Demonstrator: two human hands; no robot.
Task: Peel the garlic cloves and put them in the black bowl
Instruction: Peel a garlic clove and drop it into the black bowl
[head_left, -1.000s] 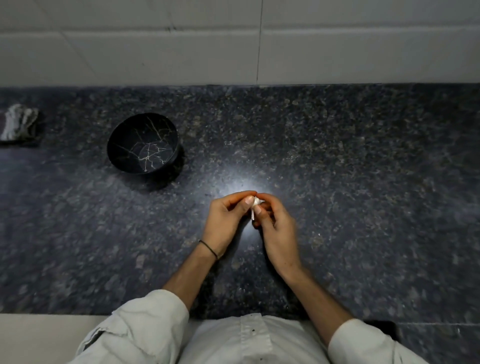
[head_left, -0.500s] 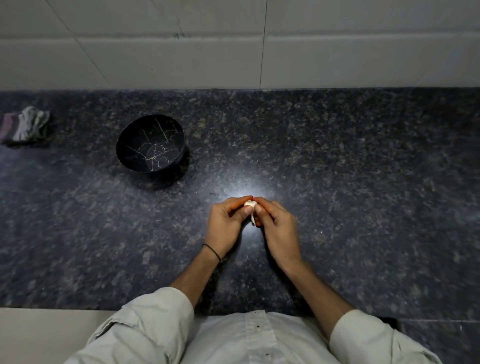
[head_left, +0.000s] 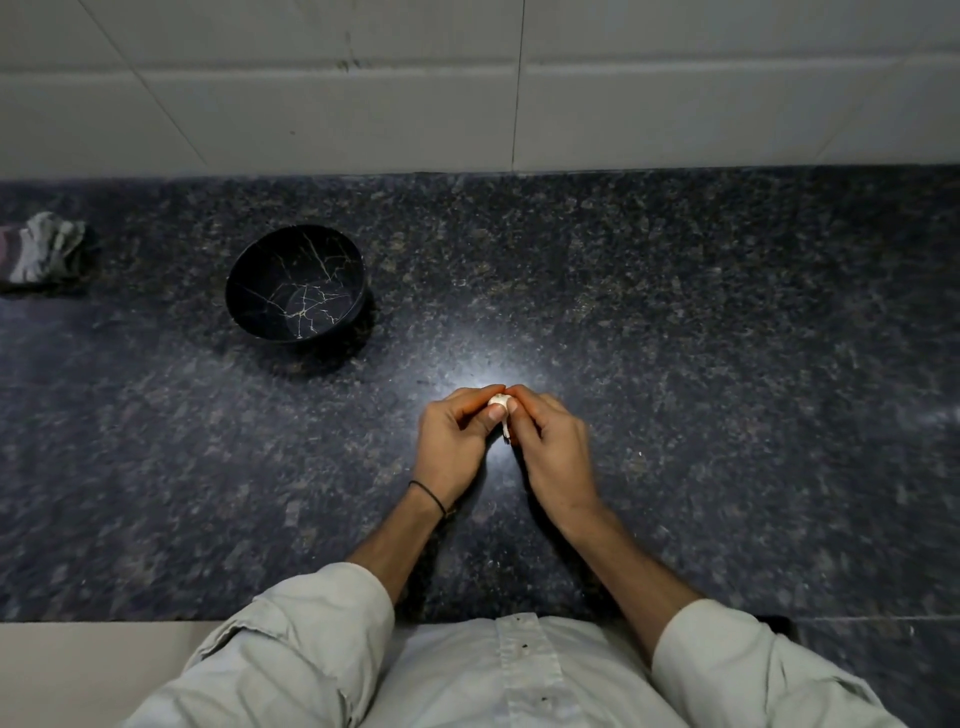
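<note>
Head view. Desk (head_left: 675, 364): dark speckled stone. Black bowl (head_left: 311, 260): upper left of the hands, well apart, nothing visible inside. Left hand (head_left: 452, 441) and right hand (head_left: 556, 447): side by side at mid-desk, each grip pinched on one garlic clove (head_left: 500, 400). Clove: white, with what seems a skin strip hanging below. Status: judged mid-peel; no clove in the bowl yet; other cloves not in view.

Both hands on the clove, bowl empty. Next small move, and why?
Probably pull the loose strip of skin away with the right hand while the left hand pinches the garlic clove. The strip hangs below the clove, so peeling looks unfinished; too early for the black bowl.
</note>
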